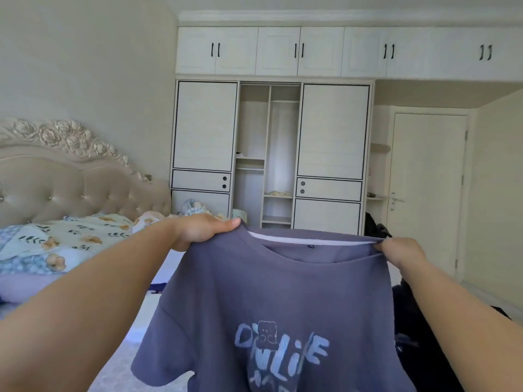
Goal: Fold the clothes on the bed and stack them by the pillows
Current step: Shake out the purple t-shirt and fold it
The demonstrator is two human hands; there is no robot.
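Observation:
A purple-grey T-shirt (283,295) with pale blue lettering and a small bear print hangs in the air in front of me, its front facing me. My left hand (202,232) grips the shirt's left shoulder beside the collar. My right hand (402,251) pinches the right shoulder. The shirt is stretched between both hands above the bed (147,321). A floral pillow (68,239) lies at the head of the bed on the left. Dark clothes (407,315) lie on the bed at the right, partly hidden behind the shirt and my right arm.
A tufted, carved headboard (70,176) stands at the left. A white wardrobe (271,154) with an open middle section fills the far wall, with cupboards above. A closed door (427,193) is at the right. A purple pillow (25,287) lies under the floral one.

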